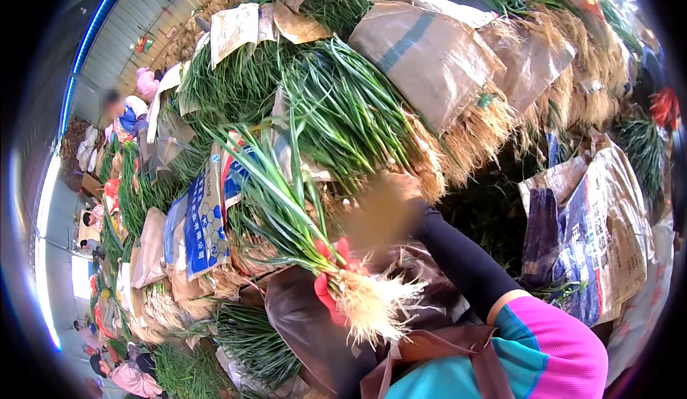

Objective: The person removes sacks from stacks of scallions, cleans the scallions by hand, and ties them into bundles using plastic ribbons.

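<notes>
My left hand (329,295), in a red glove, is closed around a bunch of green onions (293,209). Their leaves fan toward the upper left, and pale stringy roots (376,302) hang out on the other side of the fist. My right arm, in a dark sleeve, stretches to a large heap of green onions (351,113). There my right hand (402,184) rests at the stalk ends near the roots, its fingers bent in on the stalks. A blurred patch beside that hand covers part of the scene.
Woven sacks (429,55) lie over bundled onions behind the heap. A blue printed sack (207,216) is at left, and a crumpled white-and-blue sack (590,220) at right. More onions (257,338) lie below. A person in pink (136,379) and others are at the far left.
</notes>
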`<move>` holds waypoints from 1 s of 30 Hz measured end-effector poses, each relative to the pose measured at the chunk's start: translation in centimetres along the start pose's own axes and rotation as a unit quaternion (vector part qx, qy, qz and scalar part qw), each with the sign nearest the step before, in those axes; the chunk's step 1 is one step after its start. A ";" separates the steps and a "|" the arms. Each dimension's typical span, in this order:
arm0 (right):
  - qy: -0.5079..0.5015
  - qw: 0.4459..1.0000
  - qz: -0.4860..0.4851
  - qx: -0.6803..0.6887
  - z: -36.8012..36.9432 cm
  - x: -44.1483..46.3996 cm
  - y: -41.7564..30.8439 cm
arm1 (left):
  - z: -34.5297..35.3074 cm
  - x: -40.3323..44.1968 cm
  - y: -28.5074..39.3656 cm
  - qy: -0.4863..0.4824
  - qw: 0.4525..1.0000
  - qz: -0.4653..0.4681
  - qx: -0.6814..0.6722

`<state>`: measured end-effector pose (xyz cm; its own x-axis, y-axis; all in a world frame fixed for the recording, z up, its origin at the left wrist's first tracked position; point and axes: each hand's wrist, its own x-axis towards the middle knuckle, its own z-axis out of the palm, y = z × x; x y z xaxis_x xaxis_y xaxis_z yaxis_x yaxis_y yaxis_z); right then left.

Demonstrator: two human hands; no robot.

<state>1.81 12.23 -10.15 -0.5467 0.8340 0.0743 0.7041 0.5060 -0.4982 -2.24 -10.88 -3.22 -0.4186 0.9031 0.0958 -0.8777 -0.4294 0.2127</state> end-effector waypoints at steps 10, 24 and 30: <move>-0.195 0.961 -0.103 0.167 -4.8 -10.5 -1.7 | -5.1 0.9 0.8 0.089 0.969 -0.125 0.194; -0.114 0.860 -0.111 0.484 -1.5 -7.0 -5.2 | -1.1 0.7 0.3 0.099 0.983 -0.081 0.133; -0.287 0.937 -0.023 0.198 0.3 -9.7 2.5 | -0.7 0.9 0.0 0.089 0.986 -0.069 0.126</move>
<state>8.72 5.35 -12.39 -0.8060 0.5002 -0.3166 0.5124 0.3218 -0.7962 -2.79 -10.04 -3.86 -0.3539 0.9277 -0.1189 -0.8530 -0.2680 0.4478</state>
